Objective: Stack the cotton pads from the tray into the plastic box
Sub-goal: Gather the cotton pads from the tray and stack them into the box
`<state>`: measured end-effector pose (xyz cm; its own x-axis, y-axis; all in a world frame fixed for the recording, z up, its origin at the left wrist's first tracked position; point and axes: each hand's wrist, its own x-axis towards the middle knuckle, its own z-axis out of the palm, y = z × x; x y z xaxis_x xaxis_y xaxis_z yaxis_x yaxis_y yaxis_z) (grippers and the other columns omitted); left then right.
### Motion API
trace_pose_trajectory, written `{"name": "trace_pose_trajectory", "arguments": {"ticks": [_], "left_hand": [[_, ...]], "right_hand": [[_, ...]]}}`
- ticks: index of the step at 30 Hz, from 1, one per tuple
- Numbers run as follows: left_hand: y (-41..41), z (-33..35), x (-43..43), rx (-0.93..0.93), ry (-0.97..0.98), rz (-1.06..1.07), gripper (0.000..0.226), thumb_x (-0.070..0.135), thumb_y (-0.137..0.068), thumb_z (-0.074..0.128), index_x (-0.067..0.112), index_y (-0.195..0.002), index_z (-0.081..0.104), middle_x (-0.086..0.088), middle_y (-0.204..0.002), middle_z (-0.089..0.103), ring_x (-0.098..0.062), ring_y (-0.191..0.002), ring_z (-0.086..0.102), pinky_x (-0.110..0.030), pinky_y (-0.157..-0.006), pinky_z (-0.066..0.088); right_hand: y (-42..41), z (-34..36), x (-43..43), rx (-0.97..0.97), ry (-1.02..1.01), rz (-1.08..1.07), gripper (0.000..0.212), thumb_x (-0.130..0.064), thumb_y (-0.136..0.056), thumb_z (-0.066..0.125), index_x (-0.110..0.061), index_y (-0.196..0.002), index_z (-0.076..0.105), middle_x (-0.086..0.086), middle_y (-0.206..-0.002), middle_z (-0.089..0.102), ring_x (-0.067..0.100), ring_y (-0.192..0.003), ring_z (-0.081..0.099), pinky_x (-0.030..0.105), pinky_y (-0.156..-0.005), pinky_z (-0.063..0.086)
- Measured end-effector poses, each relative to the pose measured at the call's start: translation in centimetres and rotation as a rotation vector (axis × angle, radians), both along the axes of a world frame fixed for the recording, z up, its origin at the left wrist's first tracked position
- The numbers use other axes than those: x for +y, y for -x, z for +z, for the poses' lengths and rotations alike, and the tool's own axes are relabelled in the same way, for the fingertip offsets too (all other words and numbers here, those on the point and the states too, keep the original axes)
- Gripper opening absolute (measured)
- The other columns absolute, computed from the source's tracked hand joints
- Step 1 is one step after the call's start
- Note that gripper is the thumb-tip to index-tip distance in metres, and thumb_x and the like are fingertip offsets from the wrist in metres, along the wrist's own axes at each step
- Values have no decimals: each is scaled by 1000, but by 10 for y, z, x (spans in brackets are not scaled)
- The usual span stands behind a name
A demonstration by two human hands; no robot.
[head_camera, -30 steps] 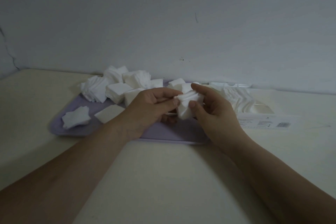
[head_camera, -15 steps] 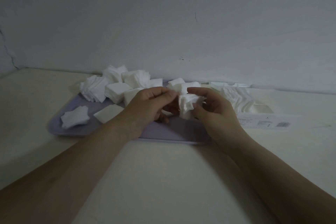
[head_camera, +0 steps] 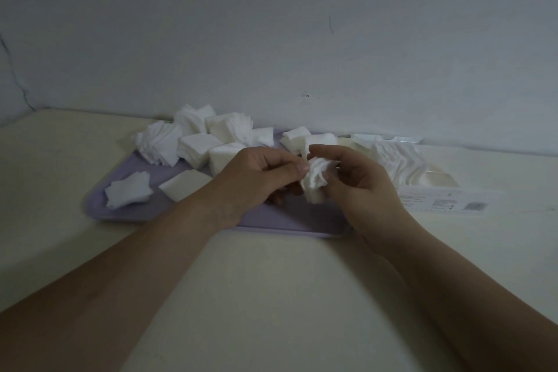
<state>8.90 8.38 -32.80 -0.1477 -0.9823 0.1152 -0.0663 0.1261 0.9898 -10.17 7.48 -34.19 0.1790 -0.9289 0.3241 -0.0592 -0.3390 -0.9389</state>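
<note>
A lilac tray [head_camera: 99, 202] lies on the table and carries several heaps of white square cotton pads [head_camera: 196, 148]. Above the tray's right half I hold a small uneven bundle of cotton pads [head_camera: 315, 180] between both hands. My left hand [head_camera: 256, 175] pinches the bundle's left side with thumb and fingertips. My right hand [head_camera: 359, 181] curls around its right side. To the right of the tray stands the clear plastic box [head_camera: 434, 193], with a slanted row of pads [head_camera: 398, 163] inside it.
The cream table [head_camera: 271, 296] meets a grey wall [head_camera: 271, 39] just behind the tray and box. Two loose pad piles [head_camera: 128, 193] lie at the tray's near left. A label strip [head_camera: 447, 205] runs along the box's front.
Both hands have stayed over the tray and kept working the bundle. The pads in it look more fanned and skewed than one second ago.
</note>
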Motion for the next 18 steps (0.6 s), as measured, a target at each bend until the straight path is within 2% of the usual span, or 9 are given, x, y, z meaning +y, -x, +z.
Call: {"name": "trace_pose_trajectory", "arguments": {"ticks": [6, 11, 13, 15, 16, 18], "left_hand": [[2, 0, -1, -7, -16, 65, 11, 9, -94, 67, 8, -93, 78, 0, -69, 71, -7, -59, 64, -24, -53, 49], [1, 1, -2, 2, -36, 79, 11, 7, -91, 69, 5, -86, 79, -8, -70, 68, -12, -61, 63, -29, -56, 49], [0, 1, -4, 50, -52, 66, 11, 15, -89, 72, 8, -83, 78, -9, -70, 67, -16, -61, 63, -31, -57, 48], [-1, 1, -5, 91, -67, 49, 24, 34, -82, 76, 10, -87, 77, -10, -72, 67, -20, -63, 62, -32, -56, 47], [-1, 0, -5, 43, -55, 53, 27, 38, -81, 79, 12, -89, 77, -9, -73, 68, -19, -62, 61, -30, -54, 47], [1, -1, -3, -75, 6, 79, 17, 28, -85, 82, 15, -96, 77, -2, -73, 72, -10, -56, 60, -24, -50, 46]], "right_hand": [[-2, 4, 5, -5, 3, -58, 35, 10, -95, 57, -14, -113, 74, 1, -104, 79, 14, -100, 73, 31, -94, 57], [-2, 5, 7, 26, 7, -113, 33, 5, -93, 62, -19, -108, 76, -1, -99, 80, 12, -94, 73, 35, -92, 58], [-1, 7, 7, 69, 30, -149, 28, -1, -92, 66, -22, -107, 77, -4, -97, 80, 11, -93, 74, 34, -91, 58], [0, 6, 7, 101, 44, -207, 26, -7, -92, 68, -27, -106, 77, -4, -94, 79, 15, -89, 74, 34, -87, 59], [1, 6, 6, 100, 49, -226, 25, -9, -91, 69, -28, -106, 76, -4, -92, 78, 16, -87, 73, 35, -86, 58], [2, 5, 3, 71, 46, -220, 28, -12, -89, 72, -27, -113, 74, -8, -88, 74, 15, -82, 69, 35, -83, 56]]}}
